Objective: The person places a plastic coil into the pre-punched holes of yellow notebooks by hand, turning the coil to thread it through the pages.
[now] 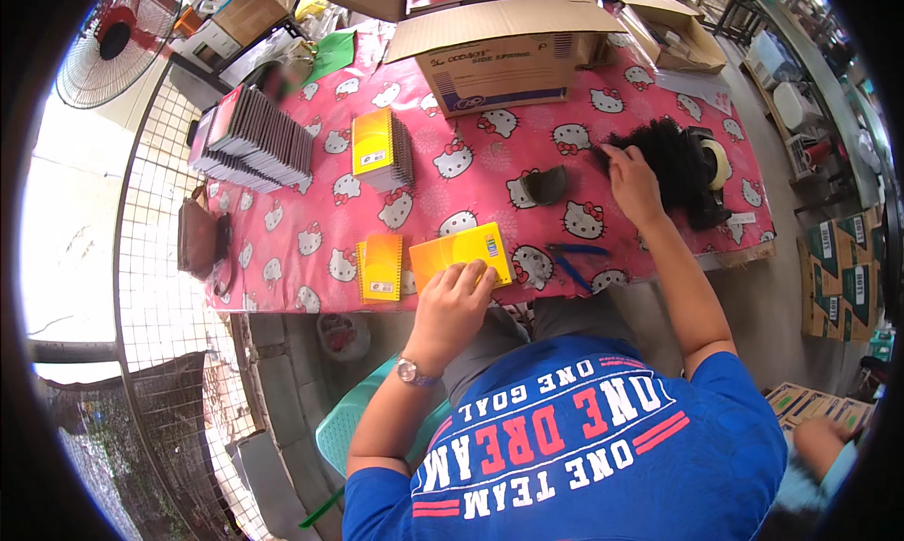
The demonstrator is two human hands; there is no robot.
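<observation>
My left hand point(458, 291) rests with bent fingers on a yellow-orange notebook point(448, 252), holding it against the table near the front edge. To its left lie a couple of smaller yellow spiral notebooks point(381, 268). My right hand point(629, 176) is at the left side of a heap of thin black strands point(664, 160), its fingers drawn together; what is between them is too small to make out. Between the hands lie blue-handled pliers point(576, 260) and a dark, cup-like piece point(544, 186). A tape dispenser point(718, 169) stands beside the black heap.
A pink patterned cloth point(452, 197) covers the table. Farther back stand a stack of yellow spiral notebooks point(381, 150), dark notebook stacks point(252, 141) and an open cardboard box point(508, 68). A brown pouch point(198, 238) sits at the left edge. Another person's arm point(821, 444) shows at lower right.
</observation>
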